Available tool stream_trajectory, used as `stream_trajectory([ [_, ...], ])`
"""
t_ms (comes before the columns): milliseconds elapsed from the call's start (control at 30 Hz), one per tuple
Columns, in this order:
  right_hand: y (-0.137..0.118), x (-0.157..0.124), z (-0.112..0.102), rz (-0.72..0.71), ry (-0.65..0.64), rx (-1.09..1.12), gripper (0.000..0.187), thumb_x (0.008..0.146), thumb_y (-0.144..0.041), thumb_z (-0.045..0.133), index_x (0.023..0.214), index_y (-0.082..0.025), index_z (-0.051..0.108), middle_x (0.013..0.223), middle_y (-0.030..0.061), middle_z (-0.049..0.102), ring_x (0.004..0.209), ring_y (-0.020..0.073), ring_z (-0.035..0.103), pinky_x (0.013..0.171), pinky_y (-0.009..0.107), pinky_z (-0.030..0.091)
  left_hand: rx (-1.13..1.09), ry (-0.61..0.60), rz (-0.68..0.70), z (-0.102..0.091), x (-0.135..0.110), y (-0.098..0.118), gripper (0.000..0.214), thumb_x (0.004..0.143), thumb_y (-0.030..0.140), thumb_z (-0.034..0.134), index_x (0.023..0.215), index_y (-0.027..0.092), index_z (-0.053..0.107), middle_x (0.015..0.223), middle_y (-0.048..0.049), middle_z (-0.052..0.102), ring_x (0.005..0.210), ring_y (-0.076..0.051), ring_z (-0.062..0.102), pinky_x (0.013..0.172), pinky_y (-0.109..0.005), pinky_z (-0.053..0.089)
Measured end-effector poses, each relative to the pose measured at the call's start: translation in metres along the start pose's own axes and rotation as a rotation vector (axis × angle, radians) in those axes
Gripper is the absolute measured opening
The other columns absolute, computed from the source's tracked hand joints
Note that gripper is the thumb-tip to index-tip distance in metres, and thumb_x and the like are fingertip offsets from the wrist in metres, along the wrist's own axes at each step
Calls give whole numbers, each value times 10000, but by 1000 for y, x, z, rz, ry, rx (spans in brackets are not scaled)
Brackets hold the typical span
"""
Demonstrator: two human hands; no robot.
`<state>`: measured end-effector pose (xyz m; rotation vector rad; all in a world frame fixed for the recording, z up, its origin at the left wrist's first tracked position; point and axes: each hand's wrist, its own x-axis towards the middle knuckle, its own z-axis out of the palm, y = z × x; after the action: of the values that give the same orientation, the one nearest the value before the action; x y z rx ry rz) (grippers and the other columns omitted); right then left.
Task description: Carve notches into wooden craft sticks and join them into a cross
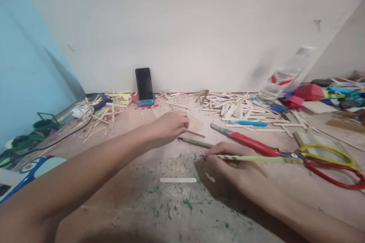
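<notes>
My right hand (230, 163) is closed around a yellow-green pencil (256, 158), whose dark tip points left just above the table. Farther forward, the fingers of my left hand (173, 125) are curled together, and a thin wooden craft stick (196, 133) juts out from the fingertips. Between the two hands lies a slim brown tool (196, 142) with a dark tip, partly hidden by my right hand. One pale craft stick (178, 180) rests flat and level on the table (134, 201) nearest me, among green specks.
Red-and-yellow scissors (327, 155) and a red-handled knife (253, 142) lie at right. Behind are a blue pen (248, 123), heaped craft sticks (236, 110) and a tilted plastic bottle (282, 79). A phone (144, 84) leans against the back wall. Cluttered scraps and a cable (68, 134) sit left.
</notes>
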<state>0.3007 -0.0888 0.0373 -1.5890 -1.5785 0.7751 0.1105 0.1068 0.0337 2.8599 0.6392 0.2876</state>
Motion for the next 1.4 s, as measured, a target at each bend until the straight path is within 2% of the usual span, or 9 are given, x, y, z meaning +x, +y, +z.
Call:
stream_trajectory([
  [133, -7, -11, 5, -204, -179, -61, 255, 957, -416, 638, 937, -269, 846, 934, 55, 819, 834, 251, 751, 699, 333, 574, -96, 85, -82, -20, -18, 10, 220, 1041, 349, 667, 1098, 140, 701, 1107, -68, 721, 1032, -218, 702, 961, -445, 596],
  [233, -9, -14, 9, -270, -264, -89, 279, 986, -402, 609, 990, -289, 864, 969, 55, 829, 893, 258, 773, 728, 328, 596, -192, 167, -160, -39, -48, 22, 129, 1030, 257, 667, 1050, 144, 725, 1040, -45, 744, 972, -197, 705, 950, -416, 577],
  [300, -7, -12, 11, -246, -244, -109, 308, 1007, -407, 582, 1013, -278, 862, 998, 64, 831, 923, 265, 776, 744, 331, 603, -258, 202, -221, -46, -75, 32, 83, 992, 193, 684, 1002, 175, 765, 971, -15, 770, 911, -173, 698, 902, -342, 551],
  [400, -1, -4, 11, -161, -153, -135, 325, 990, -444, 601, 1004, -248, 859, 1038, 80, 829, 968, 294, 772, 844, 370, 605, -359, 192, -319, -42, -111, 48, 109, 978, 259, 705, 983, 217, 805, 959, -2, 797, 893, -172, 703, 803, -280, 522],
  [500, 0, 3, 8, -69, -74, -140, 338, 968, -478, 614, 1000, -245, 856, 1058, 81, 826, 988, 308, 765, 862, 388, 595, -486, 59, -321, -24, -132, 66, 97, 963, 244, 720, 943, 240, 815, 887, 38, 794, 823, -145, 718, 716, -225, 517],
  [600, -4, 6, 6, -13, -56, -117, 345, 959, -497, 612, 966, -245, 847, 995, 67, 825, 895, 280, 759, 775, 363, 583, -548, -49, -238, -5, -136, 79, 106, 946, 176, 728, 925, 242, 808, 878, 54, 774, 844, -125, 715, 783, -206, 522],
  [733, -8, 6, 9, 24, -58, -79, 358, 938, -517, 630, 911, -220, 828, 851, 59, 801, 739, 235, 717, 658, 327, 542, -512, -51, -156, 12, -136, 85, 120, 1009, 200, 666, 976, 228, 778, 984, 15, 726, 973, -150, 681, 901, -255, 491],
  [1067, -1, 7, 9, 82, -12, -79, 304, 905, -503, 670, 871, -225, 788, 671, 13, 700, 535, 148, 557, 481, 274, 395, -447, 14, -78, 20, -142, 78, 135, 1044, 222, 619, 962, 195, 723, 974, -12, 665, 985, -183, 616, 906, -325, 417],
  [1400, -4, 2, 14, -13, 3, -147, 234, 882, -457, 685, 870, -263, 815, 861, 30, 797, 767, 208, 714, 706, 285, 558, -462, 143, -140, 26, -138, 79, 73, 973, 189, 704, 901, 175, 701, 922, -10, 659, 907, -177, 606, 837, -320, 413],
])
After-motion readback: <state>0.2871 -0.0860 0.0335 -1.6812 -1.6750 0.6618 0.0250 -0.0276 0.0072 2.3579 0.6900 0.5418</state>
